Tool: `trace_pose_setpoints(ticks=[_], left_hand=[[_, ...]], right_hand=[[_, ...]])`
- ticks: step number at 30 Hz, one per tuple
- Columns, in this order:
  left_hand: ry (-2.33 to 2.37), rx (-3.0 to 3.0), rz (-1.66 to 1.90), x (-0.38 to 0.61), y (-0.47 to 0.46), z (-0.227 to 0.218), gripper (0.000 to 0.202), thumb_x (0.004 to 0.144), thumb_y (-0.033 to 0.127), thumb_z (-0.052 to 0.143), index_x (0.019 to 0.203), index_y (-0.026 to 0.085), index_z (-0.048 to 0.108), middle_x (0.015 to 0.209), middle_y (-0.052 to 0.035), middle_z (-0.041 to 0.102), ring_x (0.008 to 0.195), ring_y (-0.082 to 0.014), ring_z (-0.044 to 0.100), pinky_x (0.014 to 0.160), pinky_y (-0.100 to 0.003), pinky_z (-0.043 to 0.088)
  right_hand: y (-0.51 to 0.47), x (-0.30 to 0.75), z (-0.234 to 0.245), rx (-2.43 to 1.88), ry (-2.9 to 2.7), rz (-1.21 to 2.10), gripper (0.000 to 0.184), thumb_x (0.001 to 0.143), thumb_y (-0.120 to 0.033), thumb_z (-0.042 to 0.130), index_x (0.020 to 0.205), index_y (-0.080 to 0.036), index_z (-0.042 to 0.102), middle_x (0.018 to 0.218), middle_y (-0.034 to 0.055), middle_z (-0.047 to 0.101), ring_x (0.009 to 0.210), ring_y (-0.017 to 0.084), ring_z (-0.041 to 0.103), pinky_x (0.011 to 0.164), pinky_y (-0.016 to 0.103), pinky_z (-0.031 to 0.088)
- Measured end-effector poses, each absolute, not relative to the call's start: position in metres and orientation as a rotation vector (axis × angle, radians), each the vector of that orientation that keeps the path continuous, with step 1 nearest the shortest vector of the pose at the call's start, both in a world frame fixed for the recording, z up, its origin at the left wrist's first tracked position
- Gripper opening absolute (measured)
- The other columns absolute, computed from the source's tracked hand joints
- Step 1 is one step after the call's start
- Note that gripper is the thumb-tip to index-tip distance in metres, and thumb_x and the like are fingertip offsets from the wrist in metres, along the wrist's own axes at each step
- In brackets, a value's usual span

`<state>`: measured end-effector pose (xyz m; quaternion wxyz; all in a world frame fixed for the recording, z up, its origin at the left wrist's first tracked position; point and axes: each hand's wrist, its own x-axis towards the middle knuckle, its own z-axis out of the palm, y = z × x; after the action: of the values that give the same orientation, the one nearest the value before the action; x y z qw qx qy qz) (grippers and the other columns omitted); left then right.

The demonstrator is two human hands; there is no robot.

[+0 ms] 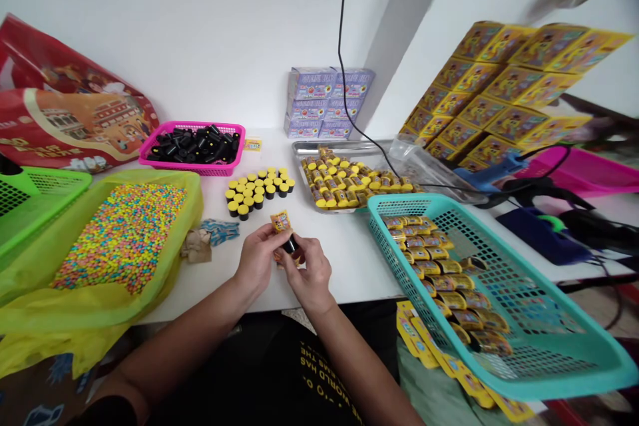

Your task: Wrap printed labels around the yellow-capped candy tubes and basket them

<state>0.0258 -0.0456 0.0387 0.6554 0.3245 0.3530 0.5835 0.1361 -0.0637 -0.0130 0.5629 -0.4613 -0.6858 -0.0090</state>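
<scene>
Near the table's front edge my left hand [257, 254] pinches a printed yellow label [281, 220]. Close beside it, my right hand [310, 267] grips a small black canister [290, 244], which is tilted against the label. Part of the label is hidden behind my fingers. Just beyond my hands stands a cluster of black canisters with yellow lids [259, 186]. To the right, a turquoise basket [549, 319] holds rows of labelled canisters [449, 281].
At left, a yellow-lined tub [192, 180] holds colourful candy pellets [124, 233]; a pink basket [192, 169] holds black canisters. A metal tray [299, 150] carries wrapped canisters. Purple boxes [327, 103] and yellow boxes [479, 93] are stacked behind. A black cable [341, 46] hangs down.
</scene>
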Motion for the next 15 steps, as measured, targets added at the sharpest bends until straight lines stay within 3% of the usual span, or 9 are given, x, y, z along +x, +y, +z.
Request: trace_pose_setpoints(ticks=[6, 11, 15], left_hand=[[0.722, 0.738, 1.272, 0.0231, -0.0488, 0.0394, 0.020, 0.069, 0.026, 0.079, 0.085, 0.015, 0.075, 0.083, -0.0049, 0.069, 0.082, -0.0160, 0.061, 0.075, -0.026, 0.045], [0.706, 0.623, 1.262, 0.0215, -0.0464, 0.0393, 0.025, 0.072, 0.037, 0.078, 0.080, 0.013, 0.072, 0.078, -0.0045, 0.068, 0.069, -0.0132, 0.059, 0.067, -0.025, 0.045], [0.714, 0.602, 1.260, 0.0225, -0.0442, 0.0379, 0.025, 0.067, 0.031, 0.082, 0.081, 0.013, 0.072, 0.078, -0.0043, 0.068, 0.070, -0.0135, 0.060, 0.068, -0.025, 0.045]], right_hand=[[-0.0634, 0.1392, -0.0132, -1.064, -1.584, -0.023, 0.035, 0.088, -0.023, 0.065, 0.121, -0.021, 0.054, 0.087, 0.0031, 0.061, 0.063, 0.013, 0.060, 0.056, 0.027, 0.055], [-0.0643, 0.1383, -0.0094, -1.062, -1.565, 0.007, 0.033, 0.088, -0.025, 0.065, 0.119, -0.020, 0.057, 0.085, 0.0032, 0.062, 0.061, 0.012, 0.059, 0.056, 0.027, 0.055], [-0.0653, 0.1367, -0.0055, -1.059, -1.547, 0.050, 0.030, 0.088, -0.025, 0.065, 0.116, -0.020, 0.058, 0.084, 0.0024, 0.062, 0.059, 0.011, 0.056, 0.057, 0.027, 0.054]])
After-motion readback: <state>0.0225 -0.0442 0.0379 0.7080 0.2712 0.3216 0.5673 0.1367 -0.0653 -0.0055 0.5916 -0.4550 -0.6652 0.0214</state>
